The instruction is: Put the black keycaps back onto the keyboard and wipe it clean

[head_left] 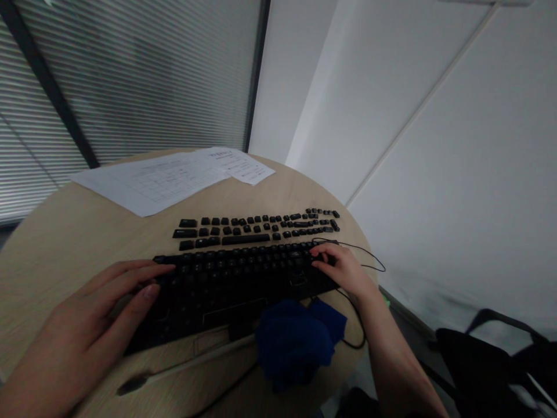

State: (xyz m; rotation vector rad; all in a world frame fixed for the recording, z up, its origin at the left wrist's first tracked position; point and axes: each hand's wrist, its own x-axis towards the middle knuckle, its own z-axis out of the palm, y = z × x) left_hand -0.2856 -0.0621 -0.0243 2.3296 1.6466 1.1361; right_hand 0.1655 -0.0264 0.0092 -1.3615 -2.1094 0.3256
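A black keyboard (226, 284) lies across the table in front of me, its lower key area and a frame outline in dark shadow. My left hand (104, 307) is at its left end, the index finger reaching over the top keys and the thumb bent at the edge. At the upper right end, my right hand (337, 264) has its thumb and fingers bent close together over the keys; whatever is between them is too dark to make out. Behind the keyboard, loose black keycaps (246, 229) lie in rows, with a long spacebar keycap (246, 238) among them.
A crumpled blue cloth (296, 342) lies at the keyboard's near edge, beside a thin brush (187, 364) with a dark tip. A black cable (368, 254) loops on the right. Printed papers (161, 177) lie at the back left. A black chair (478, 366) stands at the lower right.
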